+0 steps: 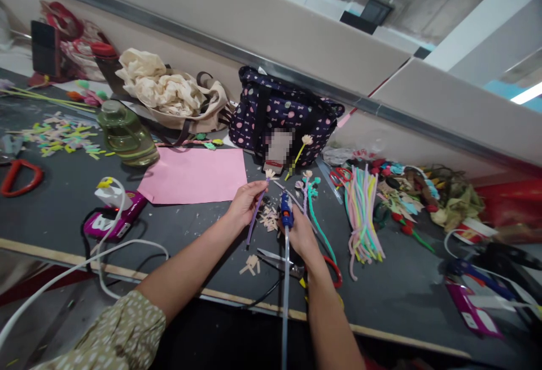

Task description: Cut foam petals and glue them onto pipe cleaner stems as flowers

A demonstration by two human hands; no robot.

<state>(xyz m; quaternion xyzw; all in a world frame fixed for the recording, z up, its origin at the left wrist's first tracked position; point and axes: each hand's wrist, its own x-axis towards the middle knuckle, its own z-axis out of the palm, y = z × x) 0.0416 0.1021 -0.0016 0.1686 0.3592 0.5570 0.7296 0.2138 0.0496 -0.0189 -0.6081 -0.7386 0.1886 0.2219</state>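
My left hand (247, 200) pinches a purple pipe cleaner (256, 217) whose top carries a small cream flower (270, 174). In my right hand (300, 231) is a blue glue gun (287, 210), its nozzle pointing away from me toward the flower, with a long clear glue stick (285, 296) running out of its back. Whether the nozzle touches the flower I cannot make out. Small cream strips (269, 218) lie on the table between my hands, and more strips (250, 265) are nearer to me. Scissors (282, 262) with a red handle rest partly under my right wrist.
Pink paper (199, 175) lies left of my hands, beside a green bottle (127, 135) and a purple power strip (112, 220) with a white cable. A patterned bag (283, 113) stands behind. Bundled pastel pipe cleaners (364, 212) lie to the right.
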